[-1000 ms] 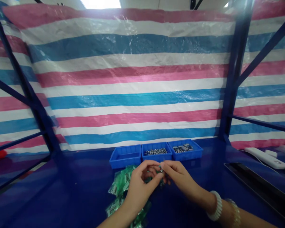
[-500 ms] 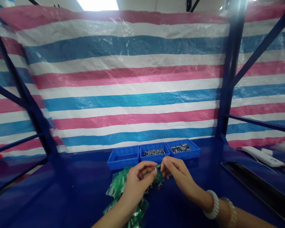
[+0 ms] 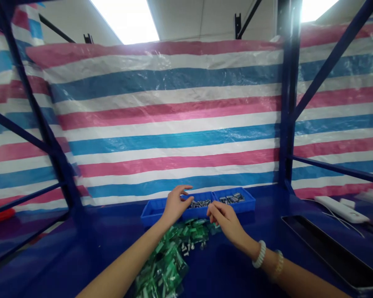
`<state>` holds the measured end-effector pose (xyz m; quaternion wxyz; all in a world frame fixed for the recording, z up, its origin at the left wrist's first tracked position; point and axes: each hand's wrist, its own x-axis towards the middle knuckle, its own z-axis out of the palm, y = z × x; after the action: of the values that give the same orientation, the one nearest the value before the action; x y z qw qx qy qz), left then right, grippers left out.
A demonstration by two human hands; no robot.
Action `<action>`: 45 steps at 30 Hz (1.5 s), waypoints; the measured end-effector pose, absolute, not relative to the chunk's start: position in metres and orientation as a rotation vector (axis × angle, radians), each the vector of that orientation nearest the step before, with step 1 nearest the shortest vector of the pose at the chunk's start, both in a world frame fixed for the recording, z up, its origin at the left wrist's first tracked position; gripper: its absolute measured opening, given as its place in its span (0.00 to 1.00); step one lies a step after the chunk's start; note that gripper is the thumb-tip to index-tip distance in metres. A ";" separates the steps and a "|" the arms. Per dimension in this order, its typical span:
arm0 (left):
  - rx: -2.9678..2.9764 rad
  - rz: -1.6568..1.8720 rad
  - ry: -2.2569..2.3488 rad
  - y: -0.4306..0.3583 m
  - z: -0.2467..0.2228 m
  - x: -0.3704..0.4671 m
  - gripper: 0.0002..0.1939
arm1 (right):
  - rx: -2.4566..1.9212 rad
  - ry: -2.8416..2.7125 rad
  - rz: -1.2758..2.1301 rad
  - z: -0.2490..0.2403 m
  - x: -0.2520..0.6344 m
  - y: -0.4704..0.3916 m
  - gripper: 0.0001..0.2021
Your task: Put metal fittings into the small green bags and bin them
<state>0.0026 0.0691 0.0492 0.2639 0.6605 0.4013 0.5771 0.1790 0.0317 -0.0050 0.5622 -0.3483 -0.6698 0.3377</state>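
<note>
My left hand (image 3: 178, 203) is over the joint between the left blue bin (image 3: 153, 210) and the middle blue bin (image 3: 195, 212), its thumb and fingers apart with nothing between them. The middle bin holds many small metal parts (image 3: 201, 203). My right hand (image 3: 222, 216) hovers by that bin's front right corner, fingers curled together; whatever they hold, if anything, is too small to make out. Below the hands lies a pile of green plastic packets (image 3: 170, 260), with several loose metal pieces (image 3: 188, 247) beside it.
The right blue bin (image 3: 245, 203) holds larger metal parts. A dark flat device (image 3: 329, 248) and a white power strip (image 3: 342, 209) with cables lie at the right. Blue rack posts (image 3: 286, 103) and a striped sheet (image 3: 174, 140) stand behind the blue surface (image 3: 242, 269).
My left hand has moved forward and up to the bins, and its fingers have opened. My right hand stays near the middle bin, curled. The camera view has tilted upward.
</note>
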 end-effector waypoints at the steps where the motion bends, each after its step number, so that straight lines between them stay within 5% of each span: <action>1: 1.802 1.560 1.092 0.067 0.048 0.002 0.13 | -0.823 -1.634 0.802 -0.003 0.180 0.031 0.16; 4: 1.863 1.544 1.101 0.051 0.042 -0.001 0.10 | -0.781 -1.993 0.738 -0.001 0.184 0.029 0.02; 8: 1.955 1.541 1.100 0.027 0.033 -0.008 0.08 | -0.623 -2.452 0.453 -0.002 0.188 0.025 0.11; 14: 2.005 1.645 1.101 0.014 0.020 -0.015 0.10 | -0.699 -2.636 0.106 -0.009 0.183 0.018 0.09; 24: 2.221 1.660 0.981 0.001 0.015 -0.015 0.11 | -0.677 -2.664 0.143 -0.012 0.183 0.022 0.09; 33: 2.318 1.582 0.943 -0.006 0.011 -0.012 0.11 | -0.688 -2.683 -0.182 -0.013 0.183 0.022 0.08; 39: 2.286 1.515 0.975 -0.006 0.009 -0.011 0.10 | -0.663 -2.569 0.130 -0.008 0.184 0.023 0.03; 45: 2.023 1.366 1.073 -0.005 0.007 -0.009 0.05 | -0.691 -2.016 0.875 -0.008 0.179 0.028 0.02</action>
<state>-0.0089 -0.0053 0.0069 0.2352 0.7374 0.3910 0.4979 0.1786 0.0279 -0.0082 0.4067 -0.2740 -0.7994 0.3470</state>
